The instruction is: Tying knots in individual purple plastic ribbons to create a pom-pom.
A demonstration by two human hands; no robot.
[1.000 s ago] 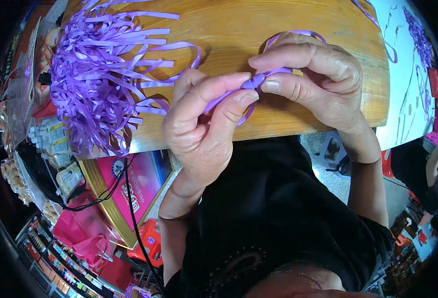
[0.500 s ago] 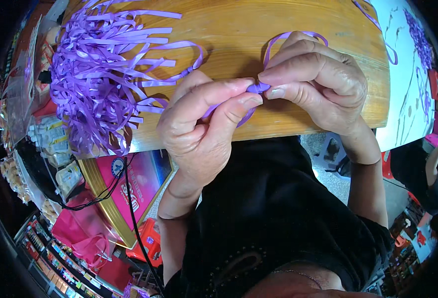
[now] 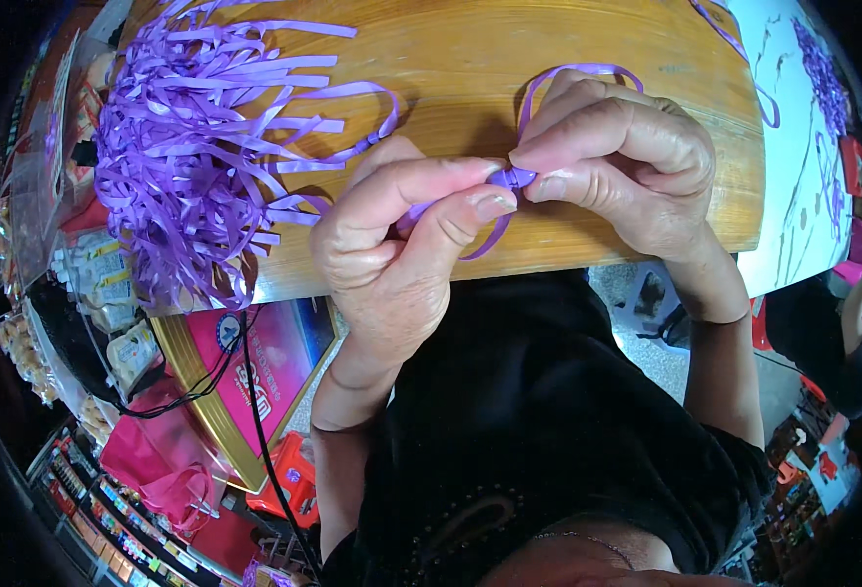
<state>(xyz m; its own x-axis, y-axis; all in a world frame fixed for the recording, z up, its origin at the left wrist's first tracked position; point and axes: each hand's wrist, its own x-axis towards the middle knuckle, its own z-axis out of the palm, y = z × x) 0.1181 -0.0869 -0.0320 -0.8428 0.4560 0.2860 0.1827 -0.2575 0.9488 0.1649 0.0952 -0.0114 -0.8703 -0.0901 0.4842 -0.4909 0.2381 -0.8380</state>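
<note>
Purple ribbon [image 3: 512, 178]: its wrapped, knotted section lies between the fingertips of both hands, above the table [image 3: 431, 68]. Left hand [image 3: 387, 249]: thumb and index finger are clamped on the left end of that section. Right hand [image 3: 636, 161]: thumb and index finger are pinched together on its right end, just beside the left fingertips. A loop of ribbon arches beyond the right hand's fingers; another length curves below the left thumb. A ribbon pile [image 3: 181, 157] lies left of the left hand.
</note>
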